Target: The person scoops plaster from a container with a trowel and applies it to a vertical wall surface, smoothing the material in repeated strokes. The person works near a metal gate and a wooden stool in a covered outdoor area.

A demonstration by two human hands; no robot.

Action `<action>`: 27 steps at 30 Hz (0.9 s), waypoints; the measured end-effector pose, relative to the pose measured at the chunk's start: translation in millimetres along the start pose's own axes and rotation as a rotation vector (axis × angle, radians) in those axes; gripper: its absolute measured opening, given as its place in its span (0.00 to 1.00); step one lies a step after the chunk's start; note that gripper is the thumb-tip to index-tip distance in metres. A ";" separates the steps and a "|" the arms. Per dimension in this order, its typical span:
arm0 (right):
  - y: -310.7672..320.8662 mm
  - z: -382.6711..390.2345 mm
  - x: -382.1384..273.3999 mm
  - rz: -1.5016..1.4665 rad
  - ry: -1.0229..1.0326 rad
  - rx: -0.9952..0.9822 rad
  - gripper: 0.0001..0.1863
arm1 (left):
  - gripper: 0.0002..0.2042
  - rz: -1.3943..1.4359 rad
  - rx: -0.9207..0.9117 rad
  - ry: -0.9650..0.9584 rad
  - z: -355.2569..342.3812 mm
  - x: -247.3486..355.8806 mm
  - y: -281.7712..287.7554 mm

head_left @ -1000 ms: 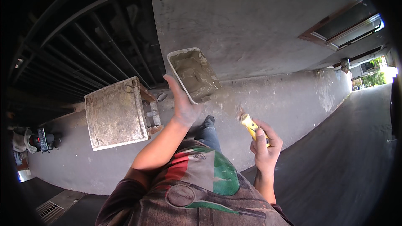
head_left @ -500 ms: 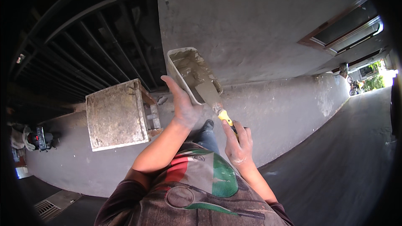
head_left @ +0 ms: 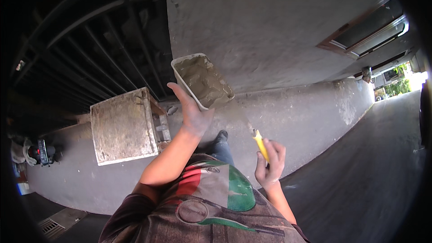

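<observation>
My left hand (head_left: 193,114) grips a pale rectangular container (head_left: 202,81) from the side, its thumb up along the left wall. Wet grey-brown paste lies inside it, smeared up the walls. Below and to the right, my right hand (head_left: 272,162) is closed on the yellow handle of a putty knife (head_left: 261,144). Its blade, blurred and grey, points up-left toward the container's near right corner; whether it touches the rim I cannot tell.
A grey wall (head_left: 256,27) rises ahead beside a dark metal gate (head_left: 94,40), with a brown-framed window (head_left: 369,31) to the right. A stained wooden stool (head_left: 119,130) stands at my left, a motorbike (head_left: 42,153) farther left. The concrete walkway (head_left: 315,117) runs right toward daylight.
The putty knife swung up-left into the container half a second ago and is now back out, lower and to the right. The container has shifted slightly left.
</observation>
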State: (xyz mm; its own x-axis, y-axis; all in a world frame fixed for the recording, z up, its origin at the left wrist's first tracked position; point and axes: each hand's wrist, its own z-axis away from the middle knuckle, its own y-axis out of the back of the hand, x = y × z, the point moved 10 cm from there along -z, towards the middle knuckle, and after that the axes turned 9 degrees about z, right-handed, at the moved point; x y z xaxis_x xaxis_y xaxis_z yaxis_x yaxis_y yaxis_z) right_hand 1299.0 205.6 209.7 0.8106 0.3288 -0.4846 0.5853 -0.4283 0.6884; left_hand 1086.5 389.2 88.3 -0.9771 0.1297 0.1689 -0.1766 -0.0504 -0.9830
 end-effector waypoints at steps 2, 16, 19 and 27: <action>-6.8 -5.2 14.3 -0.257 -0.249 0.053 0.26 | 0.50 0.028 -0.015 0.017 1.8 -2.6 4.8; -111.6 -13.7 9.3 -0.327 -0.432 -0.319 0.16 | 0.51 0.140 -0.084 0.099 22.9 -21.8 -20.2; -114.9 -0.2 12.1 -0.320 -0.404 -0.346 0.15 | 0.50 -0.384 -0.071 -0.127 19.3 -2.7 -17.3; -105.1 34.2 19.9 -0.411 -0.419 -0.376 0.14 | 0.43 -0.112 -0.057 -0.039 11.3 3.7 -15.1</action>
State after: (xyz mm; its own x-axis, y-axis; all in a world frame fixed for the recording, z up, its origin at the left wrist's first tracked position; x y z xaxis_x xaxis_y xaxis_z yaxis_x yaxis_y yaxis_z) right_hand 1254.2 228.4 109.2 0.5078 0.0166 -0.8613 0.8613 0.0065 0.5080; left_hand 1084.3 379.2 104.6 -0.9556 0.0924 0.2797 -0.2792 0.0185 -0.9601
